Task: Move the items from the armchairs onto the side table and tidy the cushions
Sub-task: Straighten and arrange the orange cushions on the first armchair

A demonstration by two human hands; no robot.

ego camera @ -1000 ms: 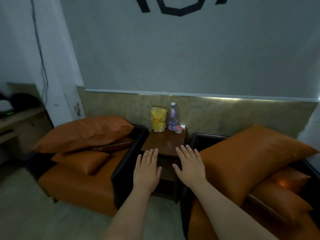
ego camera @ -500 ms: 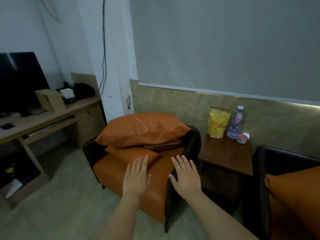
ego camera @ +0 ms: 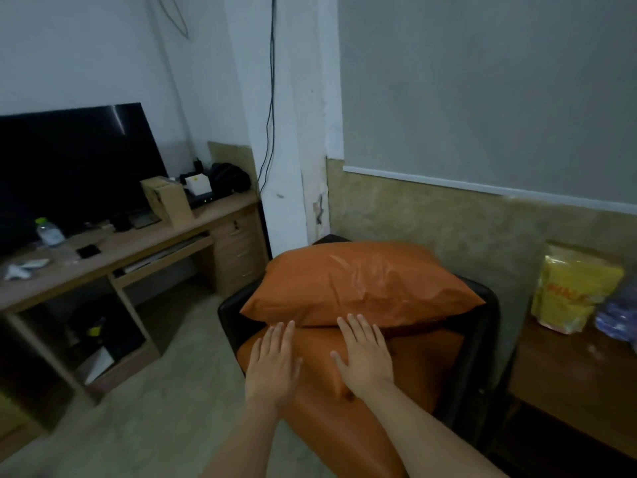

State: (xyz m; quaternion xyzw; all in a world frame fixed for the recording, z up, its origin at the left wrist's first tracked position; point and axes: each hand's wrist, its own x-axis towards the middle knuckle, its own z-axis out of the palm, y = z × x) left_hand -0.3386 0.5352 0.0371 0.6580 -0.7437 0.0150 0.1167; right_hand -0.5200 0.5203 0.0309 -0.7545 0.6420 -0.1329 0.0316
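Big orange cushion lies across the back of the black armchair, drooping over a smaller cushion on the seat. Left hand and right hand hover flat, fingers spread wide, holding nothing, fingertips right at the big cushion's front edge, likely lined up to lift or square it. Off to the right, the yellow bag and a blurred bottle stand on the counter.
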